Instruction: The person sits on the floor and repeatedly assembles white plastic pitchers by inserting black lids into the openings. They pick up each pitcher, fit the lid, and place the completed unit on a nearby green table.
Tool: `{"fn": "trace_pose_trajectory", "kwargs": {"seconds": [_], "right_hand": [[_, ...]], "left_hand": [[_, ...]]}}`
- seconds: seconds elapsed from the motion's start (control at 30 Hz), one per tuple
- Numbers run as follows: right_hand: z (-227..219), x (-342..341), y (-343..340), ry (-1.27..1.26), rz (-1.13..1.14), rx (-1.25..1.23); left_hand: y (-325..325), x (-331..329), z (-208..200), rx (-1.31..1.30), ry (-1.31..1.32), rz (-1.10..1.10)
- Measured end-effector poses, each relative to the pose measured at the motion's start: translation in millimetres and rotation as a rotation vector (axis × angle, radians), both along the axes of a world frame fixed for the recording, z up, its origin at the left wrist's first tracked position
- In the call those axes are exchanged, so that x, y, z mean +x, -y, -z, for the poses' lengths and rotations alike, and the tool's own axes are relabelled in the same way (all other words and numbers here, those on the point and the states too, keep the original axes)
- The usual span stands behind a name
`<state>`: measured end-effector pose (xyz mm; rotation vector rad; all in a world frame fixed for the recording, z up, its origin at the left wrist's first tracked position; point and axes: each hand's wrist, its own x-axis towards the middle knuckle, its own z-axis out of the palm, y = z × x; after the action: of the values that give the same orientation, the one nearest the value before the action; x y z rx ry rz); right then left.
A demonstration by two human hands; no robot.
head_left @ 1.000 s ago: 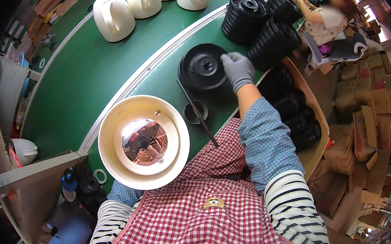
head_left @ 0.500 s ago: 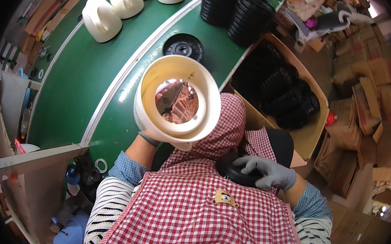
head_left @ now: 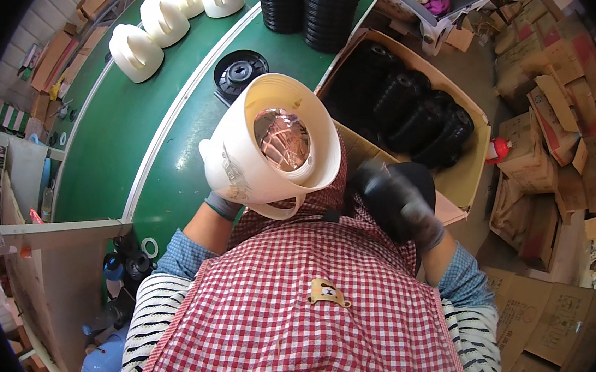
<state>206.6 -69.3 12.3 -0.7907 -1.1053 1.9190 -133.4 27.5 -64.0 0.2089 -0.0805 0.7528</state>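
L hand (head_left: 222,206) clamped on jug (head_left: 256,182), R hand (head_left: 420,221) now higher, can't tell grip, green bench (head_left: 123,117) 10 o'clock, boxes (head_left: 530,151) 2:30

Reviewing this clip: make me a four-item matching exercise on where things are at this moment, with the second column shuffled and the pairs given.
Things
1. Cream vessel with the shiny inside
2. Separate black disc
3. Open carton
4. Other cream vessels

Places
A. In a row, upper left of the picture
B. Right of the green worktop, with black parts inside
C. Held up by the left hand
D. Lying on the green worktop

Pairs: 1-C, 2-D, 3-B, 4-A
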Motion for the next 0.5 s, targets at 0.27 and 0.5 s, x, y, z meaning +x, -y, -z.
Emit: {"fn": "trace_pose_trajectory", "kwargs": {"seconds": [0.27, 0.5], "right_hand": [[-40, -23, -50, 0.23, 0.307, 1.023], [-22, -19, -56, 0.401, 0.306, 1.096]], "left_hand": [[1, 31, -2, 0.099, 0.084, 0.138], [1, 43, 39, 0.06, -0.02, 0.113]]}}
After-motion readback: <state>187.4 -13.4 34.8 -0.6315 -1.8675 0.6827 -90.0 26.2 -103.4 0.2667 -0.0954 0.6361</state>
